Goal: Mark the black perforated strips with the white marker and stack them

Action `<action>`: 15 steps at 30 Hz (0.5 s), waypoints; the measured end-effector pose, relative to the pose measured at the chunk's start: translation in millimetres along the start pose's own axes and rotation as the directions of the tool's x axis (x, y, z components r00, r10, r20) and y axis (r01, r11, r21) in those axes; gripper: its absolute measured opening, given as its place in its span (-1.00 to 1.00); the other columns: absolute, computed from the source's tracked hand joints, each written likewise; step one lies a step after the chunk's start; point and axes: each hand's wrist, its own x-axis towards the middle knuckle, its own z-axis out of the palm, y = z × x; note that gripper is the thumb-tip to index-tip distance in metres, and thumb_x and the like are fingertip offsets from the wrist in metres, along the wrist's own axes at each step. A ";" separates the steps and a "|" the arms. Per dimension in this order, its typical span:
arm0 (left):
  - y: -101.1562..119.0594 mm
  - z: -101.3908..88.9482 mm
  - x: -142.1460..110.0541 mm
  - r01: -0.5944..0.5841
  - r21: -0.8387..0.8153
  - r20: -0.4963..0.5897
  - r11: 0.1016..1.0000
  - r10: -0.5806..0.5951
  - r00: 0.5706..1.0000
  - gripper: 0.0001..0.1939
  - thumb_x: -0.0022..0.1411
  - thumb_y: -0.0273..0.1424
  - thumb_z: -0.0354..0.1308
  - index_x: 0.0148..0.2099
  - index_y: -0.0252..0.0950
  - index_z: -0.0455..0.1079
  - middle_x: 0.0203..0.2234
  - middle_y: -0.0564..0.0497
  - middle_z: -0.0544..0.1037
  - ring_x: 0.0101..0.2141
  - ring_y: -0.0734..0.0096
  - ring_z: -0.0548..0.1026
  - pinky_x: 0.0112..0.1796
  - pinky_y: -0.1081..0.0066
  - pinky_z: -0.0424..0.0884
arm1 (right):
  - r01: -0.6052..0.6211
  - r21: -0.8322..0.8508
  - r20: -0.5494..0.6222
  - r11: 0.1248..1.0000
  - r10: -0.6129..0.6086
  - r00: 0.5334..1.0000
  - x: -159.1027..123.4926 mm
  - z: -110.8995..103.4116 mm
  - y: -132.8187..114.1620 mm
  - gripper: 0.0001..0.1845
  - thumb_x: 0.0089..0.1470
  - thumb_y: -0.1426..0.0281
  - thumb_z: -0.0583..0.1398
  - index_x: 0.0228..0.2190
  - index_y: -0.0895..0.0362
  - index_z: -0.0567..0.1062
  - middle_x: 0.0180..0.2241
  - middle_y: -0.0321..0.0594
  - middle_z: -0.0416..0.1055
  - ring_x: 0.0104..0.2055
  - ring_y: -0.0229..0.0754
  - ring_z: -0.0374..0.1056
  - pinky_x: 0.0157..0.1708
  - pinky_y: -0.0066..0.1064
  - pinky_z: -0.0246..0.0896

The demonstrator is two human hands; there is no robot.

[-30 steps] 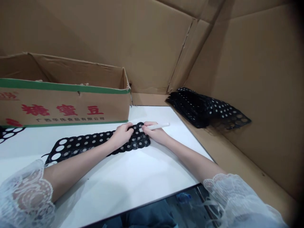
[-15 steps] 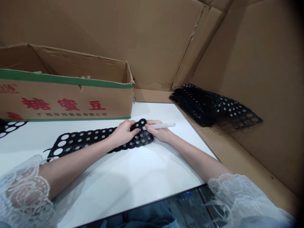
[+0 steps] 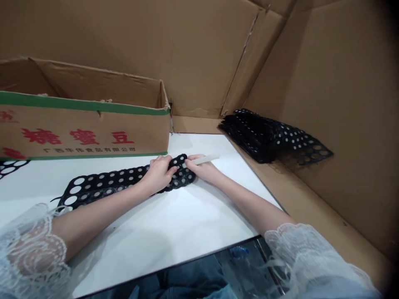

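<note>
A long black lace-like strip with round holes [image 3: 118, 177] lies across the white table [image 3: 187, 224]. Near its right end my left hand [image 3: 158, 172] grips the strip between thumb and fingers. My right hand [image 3: 202, 169] is closed round a white pen-like tool [image 3: 206, 159], at the strip's right end. The tool's tip points left onto the strip, close to my left thumb. My fingers partly hide the tip, so its exact kind does not show. Larger open rings form the strip's left end, near my left forearm.
An open cardboard box [image 3: 84, 133] with a green rim and red lettering stands at the back left. Another black holed piece [image 3: 12, 167] shows in front of it. A pile of black strips [image 3: 258, 135] lies at the right, by the cardboard wall [image 3: 336, 124].
The view shifts slightly between frames. Both hands stay at the strip's right end, and the white tool's angle changes a little in my right hand.
</note>
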 end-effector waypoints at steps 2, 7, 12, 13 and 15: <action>0.4 -0.4 0.2 0.015 -0.018 0.012 1.000 -0.015 1.000 -0.87 0.15 -0.33 -0.13 -0.40 -0.27 0.09 -0.47 -0.04 0.34 -0.32 0.20 0.33 -0.29 0.27 0.22 | -0.095 0.091 0.081 0.991 0.088 0.993 -4.0 -10.7 -0.9 -0.71 0.00 0.29 -0.03 -0.65 0.16 0.19 -0.68 -0.38 0.10 -0.60 -0.37 0.05 -0.58 -0.51 -0.06; -2.5 -0.7 1.6 -0.013 -0.047 0.054 0.999 0.016 0.998 -0.79 0.10 -0.22 -0.07 -0.35 -0.28 0.15 -0.44 -0.03 0.36 -0.26 0.17 0.33 -0.22 0.24 0.21 | -0.051 0.129 0.206 0.990 0.024 0.978 -7.1 -17.2 -4.0 -0.70 -0.03 0.30 0.01 -0.69 0.16 0.16 -0.69 -0.41 0.01 -0.63 -0.40 -0.05 -0.63 -0.51 -0.16; -8.5 -4.6 5.6 -0.065 -0.074 0.154 0.995 0.076 0.985 -0.71 0.01 -0.16 0.03 -0.32 -0.28 0.25 -0.36 -0.03 0.41 -0.21 0.14 0.33 -0.19 0.25 0.19 | -0.038 0.137 0.216 0.990 0.007 0.976 -6.6 -14.6 -2.2 -0.71 -0.02 0.31 0.00 -0.68 0.16 0.16 -0.69 -0.41 -0.03 -0.62 -0.40 -0.07 -0.63 -0.51 -0.18; -8.9 -6.1 6.6 -0.070 -0.092 0.168 0.993 0.085 0.982 -0.73 0.02 -0.16 0.02 -0.36 -0.27 0.27 -0.38 -0.01 0.41 -0.22 0.16 0.33 -0.19 0.27 0.19 | -0.036 0.138 0.222 0.990 0.004 0.975 -6.6 -15.3 -2.2 -0.71 -0.02 0.31 0.00 -0.68 0.17 0.17 -0.68 -0.41 -0.02 -0.61 -0.40 -0.07 -0.62 -0.51 -0.17; -8.8 -8.8 8.2 -0.067 -0.118 0.193 0.991 0.089 0.977 -0.74 0.03 -0.16 0.02 -0.42 -0.27 0.27 -0.40 0.01 0.41 -0.22 0.18 0.34 -0.19 0.28 0.18 | -0.034 0.139 0.239 0.990 -0.001 0.971 -6.9 -17.0 -3.0 -0.72 -0.02 0.31 -0.01 -0.66 0.17 0.20 -0.68 -0.41 -0.02 -0.61 -0.40 -0.06 -0.62 -0.51 -0.15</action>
